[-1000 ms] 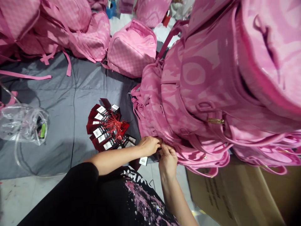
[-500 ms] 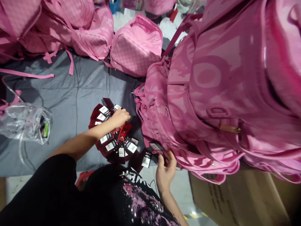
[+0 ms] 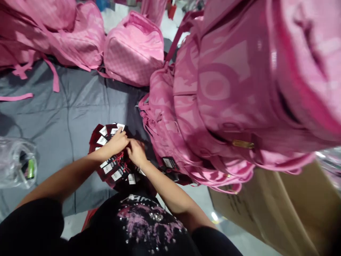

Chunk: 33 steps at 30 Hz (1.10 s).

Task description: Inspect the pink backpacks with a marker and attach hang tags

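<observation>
A fanned-out pile of dark red and black tags (image 3: 108,168) with white labels and red strings lies on the grey cloth. My left hand (image 3: 119,141) is over the pile's upper part, its fingers closed around something I cannot make out. Touching or nearly touching it, my right hand (image 3: 136,152) has its fingers bent together at the pile's right side; what they pinch is hidden. Another black tag (image 3: 169,163) with a white label lies against the stacked pink backpacks (image 3: 186,89) on the right.
A pink checkered bag (image 3: 134,51) stands behind the pile, with more pink bags (image 3: 77,39) at the back left. A clear plastic bag (image 3: 16,161) lies on the grey cloth (image 3: 50,121). A cardboard box (image 3: 255,209) is at the lower right.
My right hand has left the tag by the backpacks and come in beside my left hand over the pile. The view has shifted, so the bags appear further left.
</observation>
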Each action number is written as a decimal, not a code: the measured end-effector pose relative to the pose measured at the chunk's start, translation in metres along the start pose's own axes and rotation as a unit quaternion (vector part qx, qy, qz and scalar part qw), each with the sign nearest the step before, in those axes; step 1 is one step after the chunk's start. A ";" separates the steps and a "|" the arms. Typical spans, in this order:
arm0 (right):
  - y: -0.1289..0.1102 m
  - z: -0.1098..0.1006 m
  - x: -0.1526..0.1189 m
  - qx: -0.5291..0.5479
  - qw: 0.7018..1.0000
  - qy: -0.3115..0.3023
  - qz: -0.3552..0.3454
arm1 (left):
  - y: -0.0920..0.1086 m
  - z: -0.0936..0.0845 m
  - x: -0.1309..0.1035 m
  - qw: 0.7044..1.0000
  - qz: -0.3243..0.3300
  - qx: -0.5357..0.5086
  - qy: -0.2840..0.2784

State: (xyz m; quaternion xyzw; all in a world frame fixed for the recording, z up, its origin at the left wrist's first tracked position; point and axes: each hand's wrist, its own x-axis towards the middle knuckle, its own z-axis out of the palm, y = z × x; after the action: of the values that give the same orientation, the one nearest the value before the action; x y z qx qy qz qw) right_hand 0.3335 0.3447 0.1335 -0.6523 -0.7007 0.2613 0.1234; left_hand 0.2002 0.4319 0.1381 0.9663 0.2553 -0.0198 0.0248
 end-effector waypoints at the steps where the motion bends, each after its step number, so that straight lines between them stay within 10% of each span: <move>1: 0.003 0.004 0.012 -0.010 1.000 -0.019 0.005 | 0.003 -0.004 -0.001 1.000 0.000 0.006 -0.001; 10: 0.024 -0.005 -0.008 -0.032 0.999 -0.005 0.018 | -0.033 -0.062 -0.031 0.997 -0.072 -0.018 0.036; 14: 0.007 -0.069 -0.063 0.028 0.984 0.164 -0.060 | -0.009 -0.106 -0.025 0.942 -0.142 -0.225 0.204; 17: 0.013 -0.133 -0.104 -0.070 0.944 0.321 0.018 | 0.033 -0.127 -0.005 0.892 -0.112 -0.338 0.279; 21: 0.031 -0.191 -0.128 -0.256 0.915 0.243 0.195 | 0.079 -0.133 0.029 0.887 -0.036 -0.369 0.274; 25: 0.037 -0.197 -0.131 -0.261 0.926 0.197 0.188 | 0.101 -0.129 0.055 0.916 -0.043 -0.326 0.232; 33: 0.063 -0.182 -0.159 0.000 0.926 0.370 0.074 | 0.119 -0.135 0.072 0.947 -0.046 -0.282 0.147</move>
State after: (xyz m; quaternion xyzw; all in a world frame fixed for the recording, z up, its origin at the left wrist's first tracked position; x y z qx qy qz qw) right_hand 0.4993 0.2271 0.2788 -0.7524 -0.5553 0.0092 0.3542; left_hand 0.3249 0.3717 0.2736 0.8992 0.2954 0.1940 0.2581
